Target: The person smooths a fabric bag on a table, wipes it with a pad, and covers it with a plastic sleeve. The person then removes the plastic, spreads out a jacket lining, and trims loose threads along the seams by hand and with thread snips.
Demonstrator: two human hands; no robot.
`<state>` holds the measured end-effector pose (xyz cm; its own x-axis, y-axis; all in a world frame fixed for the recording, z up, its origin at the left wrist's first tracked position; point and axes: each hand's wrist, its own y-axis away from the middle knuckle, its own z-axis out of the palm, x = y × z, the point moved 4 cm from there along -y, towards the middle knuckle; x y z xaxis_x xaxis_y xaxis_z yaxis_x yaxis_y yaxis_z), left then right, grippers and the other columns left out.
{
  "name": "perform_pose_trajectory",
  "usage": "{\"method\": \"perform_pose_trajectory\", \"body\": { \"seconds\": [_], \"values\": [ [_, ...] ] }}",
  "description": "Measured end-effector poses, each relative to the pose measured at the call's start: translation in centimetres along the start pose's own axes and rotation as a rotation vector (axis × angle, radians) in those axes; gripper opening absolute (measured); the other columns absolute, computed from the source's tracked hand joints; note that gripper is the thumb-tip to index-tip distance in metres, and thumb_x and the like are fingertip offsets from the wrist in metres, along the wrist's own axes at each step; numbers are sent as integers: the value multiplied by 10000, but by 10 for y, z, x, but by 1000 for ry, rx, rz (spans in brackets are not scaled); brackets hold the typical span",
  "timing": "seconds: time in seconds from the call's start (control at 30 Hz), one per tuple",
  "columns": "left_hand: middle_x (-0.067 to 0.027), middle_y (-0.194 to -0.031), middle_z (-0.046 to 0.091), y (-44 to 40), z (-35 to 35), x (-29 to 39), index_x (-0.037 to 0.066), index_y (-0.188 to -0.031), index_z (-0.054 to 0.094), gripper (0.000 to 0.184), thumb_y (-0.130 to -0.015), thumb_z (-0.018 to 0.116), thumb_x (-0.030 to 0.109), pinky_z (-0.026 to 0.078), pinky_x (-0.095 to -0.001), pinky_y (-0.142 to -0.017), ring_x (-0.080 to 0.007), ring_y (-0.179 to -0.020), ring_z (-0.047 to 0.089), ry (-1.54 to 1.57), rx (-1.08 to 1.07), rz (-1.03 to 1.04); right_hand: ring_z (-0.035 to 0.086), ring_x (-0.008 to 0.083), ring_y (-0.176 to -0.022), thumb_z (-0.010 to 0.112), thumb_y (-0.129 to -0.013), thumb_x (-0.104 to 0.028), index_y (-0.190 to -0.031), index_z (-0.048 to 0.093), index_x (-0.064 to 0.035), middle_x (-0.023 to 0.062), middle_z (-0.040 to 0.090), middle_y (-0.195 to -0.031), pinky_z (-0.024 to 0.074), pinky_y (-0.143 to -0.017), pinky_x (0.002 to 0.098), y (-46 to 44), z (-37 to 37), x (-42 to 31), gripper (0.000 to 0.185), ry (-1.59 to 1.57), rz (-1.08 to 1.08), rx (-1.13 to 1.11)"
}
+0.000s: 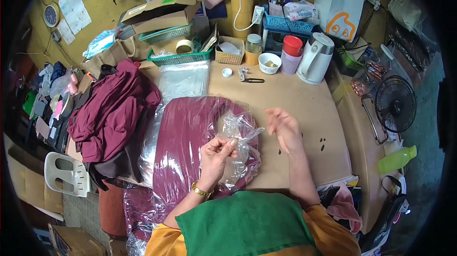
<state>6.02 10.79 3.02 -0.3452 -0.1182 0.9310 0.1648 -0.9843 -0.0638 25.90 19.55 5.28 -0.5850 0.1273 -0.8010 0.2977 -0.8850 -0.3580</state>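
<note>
A maroon folded garment in a clear plastic bag [183,132] lies on the table in front of me. My left hand [216,158] is closed in a pinch on the bag's bunched, crinkled end, over the right part of the garment. To the right of the bag, my right hand [284,130] is raised above the table, fingers apart and slightly blurred, with nothing visible in it. A heap of loose maroon garments [116,108] lies to the left. Flat clear plastic bags [183,82] are stacked just behind the wrapped garment.
Small dark clippers [252,80] and a white tape roll [227,72] lie toward the back. Behind them stand a green basket [178,59], a white bowl [270,63] and a white kettle [316,58]. A black fan [395,103] and green bottle [397,159] are at right.
</note>
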Motion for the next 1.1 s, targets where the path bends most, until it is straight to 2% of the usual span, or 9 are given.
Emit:
{"method": "perform_pose_trajectory", "body": {
  "seconds": [0.13,0.27,0.33,0.43,0.57,0.87,0.9,0.97,1.1],
  "values": [
    [-53,-746,673,-1,3,-1,4,-839,647,131,-919,688,99,518,-207,-592,-75,-623,619,39,6,-12,579,66,-716,682,-908,-101,-1189,614,33,10,631,-881,469,-607,221,27,24,29,318,90,337,-159],
    [-33,-731,657,-1,8,4,-9,-869,677,111,-923,679,87,515,-214,-581,-77,-623,614,-79,-23,15,594,63,-687,690,-870,-12,-1046,688,11,28,643,-905,491,-614,230,37,27,52,177,-184,303,26],
    [-38,-745,637,-5,7,8,-27,-905,706,104,-908,686,74,501,-229,-559,-80,-623,609,-179,-4,50,613,88,-651,702,-830,6,-889,724,-29,65,652,-986,511,-626,247,34,41,27,71,633,-33,11],
    [-93,-780,629,-5,6,19,-17,-934,721,107,-854,706,52,504,-286,-566,-160,-637,634,-682,-58,232,650,131,-691,698,-815,-4,-839,720,-49,102,645,-1065,536,-644,290,34,81,-5,56,888,-393,-199],
    [-163,-809,613,0,19,41,18,-915,725,150,-767,718,36,506,-383,-624,-332,-702,620,-1009,-152,450,671,160,-740,739,-741,62,-822,710,-51,112,654,-1044,546,-650,314,21,95,-21,142,1040,-416,-378],
    [-73,-638,484,10,29,51,14,-782,691,136,-688,789,5,405,-313,-490,-192,-558,494,-913,15,677,625,175,-646,752,-791,12,-890,689,16,85,623,-757,504,-595,278,25,61,27,117,405,-69,228],
    [-73,-638,484,10,28,50,14,-782,691,136,-688,789,5,405,-313,-490,-192,-558,494,-913,12,675,625,175,-646,752,-791,12,-890,689,16,85,623,-757,504,-595,278,25,63,23,117,405,-68,230],
    [-67,-636,484,9,26,47,20,-788,696,126,-699,784,5,406,-306,-491,-186,-559,492,-885,7,695,601,114,-667,743,-805,24,-873,692,45,80,634,-773,481,-576,255,26,81,-3,88,969,-325,52],
    [-79,-681,505,10,26,50,33,-849,689,130,-747,769,29,451,-312,-486,-194,-541,549,-976,-23,742,613,121,-675,722,-819,31,-894,700,39,91,634,-780,484,-575,261,26,88,-17,79,983,-225,-88]
  ]
}}
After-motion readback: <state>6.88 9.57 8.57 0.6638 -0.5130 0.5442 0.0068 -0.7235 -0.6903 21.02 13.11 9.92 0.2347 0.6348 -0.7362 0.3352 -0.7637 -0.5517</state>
